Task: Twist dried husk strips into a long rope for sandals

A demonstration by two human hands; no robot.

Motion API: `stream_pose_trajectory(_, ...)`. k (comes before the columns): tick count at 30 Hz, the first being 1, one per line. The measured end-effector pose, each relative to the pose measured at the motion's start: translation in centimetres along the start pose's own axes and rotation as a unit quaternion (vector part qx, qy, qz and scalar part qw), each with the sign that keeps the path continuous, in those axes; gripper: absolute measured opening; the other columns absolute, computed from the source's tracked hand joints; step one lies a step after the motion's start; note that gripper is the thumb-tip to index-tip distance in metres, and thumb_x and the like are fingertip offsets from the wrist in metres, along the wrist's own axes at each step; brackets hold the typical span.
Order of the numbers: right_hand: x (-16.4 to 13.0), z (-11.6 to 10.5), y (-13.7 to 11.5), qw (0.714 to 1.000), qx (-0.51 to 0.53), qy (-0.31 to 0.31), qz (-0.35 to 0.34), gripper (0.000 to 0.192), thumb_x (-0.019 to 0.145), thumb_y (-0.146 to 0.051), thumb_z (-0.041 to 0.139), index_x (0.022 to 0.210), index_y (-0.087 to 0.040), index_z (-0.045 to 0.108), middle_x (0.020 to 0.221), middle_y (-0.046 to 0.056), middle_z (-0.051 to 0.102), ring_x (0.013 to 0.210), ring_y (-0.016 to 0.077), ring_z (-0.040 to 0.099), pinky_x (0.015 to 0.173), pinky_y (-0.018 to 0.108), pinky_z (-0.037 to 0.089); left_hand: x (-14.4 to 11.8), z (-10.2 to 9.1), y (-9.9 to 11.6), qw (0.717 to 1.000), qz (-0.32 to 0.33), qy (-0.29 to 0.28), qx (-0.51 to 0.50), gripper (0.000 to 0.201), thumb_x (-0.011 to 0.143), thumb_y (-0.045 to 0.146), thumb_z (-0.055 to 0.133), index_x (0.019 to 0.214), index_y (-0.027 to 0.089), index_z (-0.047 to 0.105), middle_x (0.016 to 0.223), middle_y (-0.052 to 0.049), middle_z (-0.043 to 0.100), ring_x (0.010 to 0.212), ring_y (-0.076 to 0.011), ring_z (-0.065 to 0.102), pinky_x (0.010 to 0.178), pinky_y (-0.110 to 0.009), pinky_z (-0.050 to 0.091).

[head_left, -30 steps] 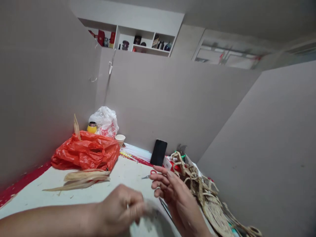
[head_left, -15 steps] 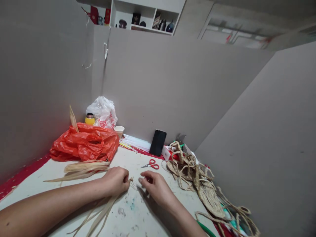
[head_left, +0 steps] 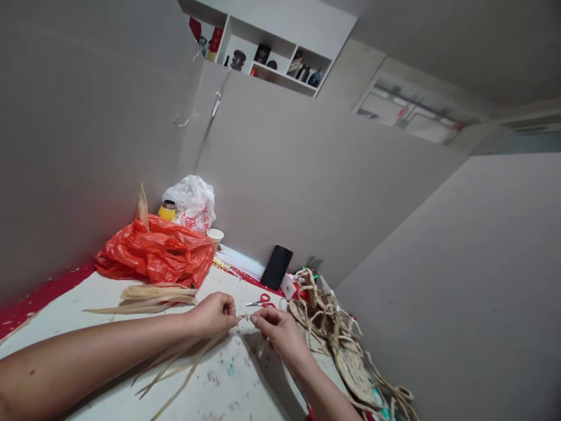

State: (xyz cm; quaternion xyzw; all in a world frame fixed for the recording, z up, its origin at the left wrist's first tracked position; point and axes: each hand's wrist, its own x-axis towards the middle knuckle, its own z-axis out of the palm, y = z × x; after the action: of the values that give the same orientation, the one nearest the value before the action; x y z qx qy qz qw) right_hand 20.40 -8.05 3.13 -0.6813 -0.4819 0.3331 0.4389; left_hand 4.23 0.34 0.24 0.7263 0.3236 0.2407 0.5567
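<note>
Centrally, both hands (head_left: pixel 214 314) (head_left: pixel 276 328) pinching straw strips (head_left: pixel 184 365), scissors (head_left: pixel 262 302) just beyond.

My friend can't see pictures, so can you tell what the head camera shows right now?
Two bare hands meet over a white table: the left hand and right hand pinch the end of a bundle of dry straw strips between their fingers. Behind them lie red scissors, an orange plastic bag, a black phone and woven straw pieces.
</note>
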Motion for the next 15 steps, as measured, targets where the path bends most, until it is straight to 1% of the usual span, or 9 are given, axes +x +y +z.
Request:
stream_pose_trajectory(1, -0.1, -0.2, -0.3, 1.000, 0.006, 0.005, 0.008, 0.025, 0.062, -0.040, 0.070, 0.064, -0.015, 0.065, 0.043, -0.005, 0.047, 0.039, 0.0085, 0.035, 0.038, 0.022, 0.025, 0.1, 0.1, 0.0, 0.999, -0.013, -0.011, -0.029, 0.016, 0.057, 0.028, 0.062, 0.064, 0.016, 0.054, 0.052, 0.005, 0.050, 0.051, -0.0095, 0.043, 0.048, -0.021, 0.030)
stream_pose_trajectory(4, -0.3, -0.6, -1.0, 0.999, 0.032, 0.014, 0.018, 0.028, 0.060, -0.041, 0.072, 0.067, -0.015, 0.066, 0.046, -0.004, 0.049, 0.041, 0.0087, 0.039, 0.038, 0.020, 0.027, -0.1, 0.2, 0.5, 0.996, -0.039, -0.031, -0.074, 0.025, 0.057, 0.037, 0.063, 0.069, 0.016, 0.056, 0.047, 0.006, 0.048, 0.042, -0.0084, 0.040, 0.043, -0.021, 0.030)
stream_pose_trajectory(7, -0.2, -0.9, -1.0, 0.997, 0.070, 0.014, 0.019, 0.026, 0.061, -0.038, 0.074, 0.066, -0.015, 0.062, 0.048, -0.005, 0.049, 0.043, 0.0078, 0.040, 0.038, 0.018, 0.028, -0.5, 0.0, 1.3, 0.986, -0.070, -0.048, -0.146, 0.029, 0.052, 0.039, 0.069, 0.065, 0.016, 0.057, 0.043, 0.006, 0.047, 0.039, -0.0074, 0.038, 0.041, -0.021, 0.031)
stream_pose_trajectory(9, 0.0, -1.0, -0.8, 0.994, 0.109, 0.002, 0.032, 0.026, 0.061, -0.036, 0.075, 0.066, -0.015, 0.060, 0.049, -0.005, 0.050, 0.043, 0.0068, 0.039, 0.038, 0.017, 0.027, -0.6, -0.1, 1.6, 0.974, -0.098, -0.056, -0.195, 0.030, 0.048, 0.036, 0.073, 0.063, 0.016, 0.056, 0.042, 0.005, 0.049, 0.039, -0.0079, 0.041, 0.041, -0.021, 0.033)
stream_pose_trajectory(12, 0.5, -1.0, -0.5, 0.984, 0.163, -0.033, 0.065, 0.028, 0.061, -0.036, 0.075, 0.068, -0.015, 0.057, 0.048, -0.006, 0.047, 0.043, 0.0060, 0.038, 0.038, 0.016, 0.025, -0.5, -0.2, 1.6, 0.960, -0.138, -0.061, -0.236, 0.033, 0.045, 0.034, 0.076, 0.064, 0.016, 0.056, 0.041, 0.002, 0.053, 0.041, -0.0105, 0.049, 0.042, -0.020, 0.036)
stream_pose_trajectory(15, 0.9, -0.9, -0.1, 0.979, 0.182, -0.051, 0.079, 0.031, 0.061, -0.037, 0.075, 0.071, -0.015, 0.056, 0.048, -0.007, 0.045, 0.043, 0.0056, 0.039, 0.038, 0.015, 0.025, -0.2, -0.4, 1.2, 0.949, -0.143, -0.069, -0.271, 0.035, 0.043, 0.034, 0.077, 0.065, 0.014, 0.058, 0.048, -0.002, 0.059, 0.045, -0.0127, 0.055, 0.044, -0.022, 0.042)
